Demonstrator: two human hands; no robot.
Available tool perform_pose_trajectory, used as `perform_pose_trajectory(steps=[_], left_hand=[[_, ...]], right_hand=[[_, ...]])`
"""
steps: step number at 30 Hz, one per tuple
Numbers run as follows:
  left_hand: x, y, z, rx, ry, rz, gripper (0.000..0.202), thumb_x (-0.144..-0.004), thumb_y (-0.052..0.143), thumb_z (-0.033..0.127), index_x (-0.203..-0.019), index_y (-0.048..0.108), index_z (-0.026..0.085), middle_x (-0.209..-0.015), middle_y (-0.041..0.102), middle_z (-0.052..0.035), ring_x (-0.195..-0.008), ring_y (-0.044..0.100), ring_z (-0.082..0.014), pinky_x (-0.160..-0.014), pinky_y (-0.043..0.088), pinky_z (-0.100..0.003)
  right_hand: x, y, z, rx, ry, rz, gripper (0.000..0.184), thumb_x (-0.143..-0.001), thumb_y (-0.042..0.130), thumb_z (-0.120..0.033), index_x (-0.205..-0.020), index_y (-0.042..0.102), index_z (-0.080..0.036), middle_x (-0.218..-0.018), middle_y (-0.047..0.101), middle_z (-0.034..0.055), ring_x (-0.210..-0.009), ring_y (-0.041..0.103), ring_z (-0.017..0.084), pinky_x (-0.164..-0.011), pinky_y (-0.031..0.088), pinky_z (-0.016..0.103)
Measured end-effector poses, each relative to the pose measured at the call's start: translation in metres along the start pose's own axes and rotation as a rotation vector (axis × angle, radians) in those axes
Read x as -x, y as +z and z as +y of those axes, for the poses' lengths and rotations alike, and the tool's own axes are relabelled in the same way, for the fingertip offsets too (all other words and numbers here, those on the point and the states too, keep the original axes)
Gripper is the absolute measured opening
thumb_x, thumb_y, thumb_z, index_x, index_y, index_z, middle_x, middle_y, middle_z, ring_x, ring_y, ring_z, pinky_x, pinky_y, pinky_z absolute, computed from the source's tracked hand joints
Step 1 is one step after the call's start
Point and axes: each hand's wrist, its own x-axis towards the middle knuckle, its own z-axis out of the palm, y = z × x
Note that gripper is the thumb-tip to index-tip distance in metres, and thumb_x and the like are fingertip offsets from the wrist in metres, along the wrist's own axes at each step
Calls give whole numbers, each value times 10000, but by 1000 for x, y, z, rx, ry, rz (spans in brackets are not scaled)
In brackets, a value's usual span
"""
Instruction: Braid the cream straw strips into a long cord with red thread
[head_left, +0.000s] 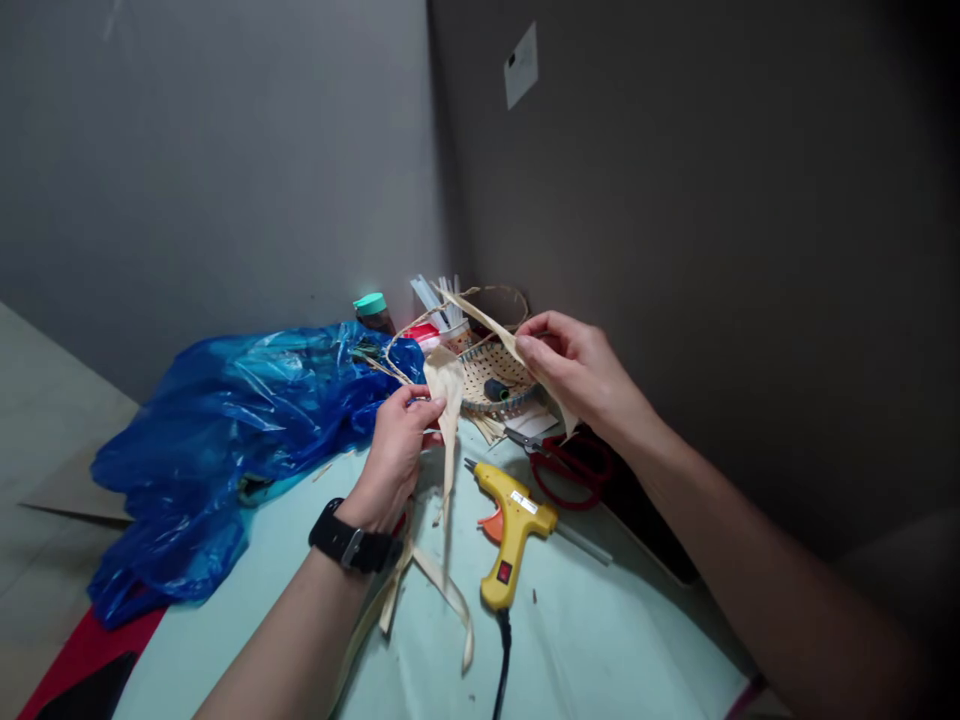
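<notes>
My left hand (409, 430) pinches a pale dried husk piece (446, 385), broad at the top and tapering to a thin tail that hangs down. Higher up on the right, my right hand (574, 365) is closed on a long dried husk strip (484, 320), whose narrow end points to the upper left. Below the hands a yellow glue gun (514, 525) lies on its side with a clear glue stick in its back end. More loose husk strips (450, 595) lie under my left wrist.
Red-handled scissors (574, 470) lie under my right hand. Behind are a woven basket (487, 370), a cup of glue sticks (454, 330) and a jar with a turquoise lid (371, 308). A blue plastic bag (247, 420) covers the left side. The glue gun's black cord (504, 655) runs toward me.
</notes>
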Motion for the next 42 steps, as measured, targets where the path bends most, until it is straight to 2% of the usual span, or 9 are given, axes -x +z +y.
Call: perform_pose_trajectory(steps=[6, 13, 16, 19, 23, 27, 34, 39, 42], left_hand=[[-4, 13, -6, -1, -33, -10, 270, -711, 629, 147, -944, 493, 160, -656, 607, 5, -508, 607, -126, -518, 536, -272], [-9, 56, -12, -216, 60, -261, 309, -801, 522, 177, -1106, 543, 136, -820, 697, -89, -684, 684, -189, -656, 561, -339], [-21, 50, -10, -441, 205, -276, 252, -747, 533, 143, -963, 663, 151, -903, 700, -100, -820, 667, -217, -745, 532, -351], [-31, 34, -13, -709, 356, -282, 231, -648, 538, 62, -729, 720, 177, -835, 700, -85, -889, 617, -244, -866, 458, -376], [-33, 24, -27, -968, 470, -378, 382, -578, 494, -10, -787, 746, 187, -761, 689, -83, -811, 593, -239, -859, 423, -370], [-32, 28, -38, -1090, 528, -440, 330, -620, 486, 0, -781, 725, 161, -723, 662, -103, -751, 591, -230, -784, 423, -339], [-40, 15, -33, -1052, 556, -377, 221, -654, 482, 20, -651, 650, 164, -686, 574, -61, -699, 528, -194, -698, 401, -307], [-44, 5, -12, -820, 559, -258, 64, -686, 574, 126, -689, 609, 179, -769, 556, -26, -778, 507, -189, -757, 408, -308], [-45, 4, -1, -599, 510, -185, 9, -749, 547, 188, -756, 550, 188, -762, 561, -4, -728, 524, -162, -710, 437, -285]], right_hand=[[-3, -10, -2, 24, -17, 69, 133, -830, 524, -283, -852, 597, -174, -673, 573, 11, -612, 523, 135, -536, 355, 245], [-4, -11, 2, 82, -69, 85, 140, -824, 519, -289, -852, 600, -178, -695, 585, 11, -631, 525, 137, -570, 379, 251], [-4, -10, 2, 106, -57, 81, 144, -821, 513, -275, -842, 601, -163, -686, 585, 11, -625, 520, 134, -565, 370, 246], [-4, -8, 2, 112, -68, 58, 150, -828, 497, -267, -837, 601, -160, -668, 578, 6, -614, 515, 128, -561, 365, 240], [-2, -3, 6, 136, -108, 32, 153, -831, 483, -252, -833, 604, -158, -693, 585, 9, -622, 511, 124, -560, 354, 237], [-2, -1, 9, 172, -124, 5, 161, -836, 480, -250, -837, 610, -156, -709, 598, 13, -635, 520, 126, -573, 354, 240], [-4, -6, 8, 156, -98, 58, 171, -841, 484, -268, -840, 616, -159, -683, 591, 14, -623, 524, 129, -562, 359, 244], [-8, -8, 12, 137, -93, 143, 156, -817, 507, -266, -817, 625, -163, -675, 590, 4, -618, 526, 125, -559, 367, 240], [-11, -8, 17, 106, -91, 190, 157, -814, 510, -269, -812, 629, -167, -665, 584, -3, -604, 525, 123, -545, 370, 236]])
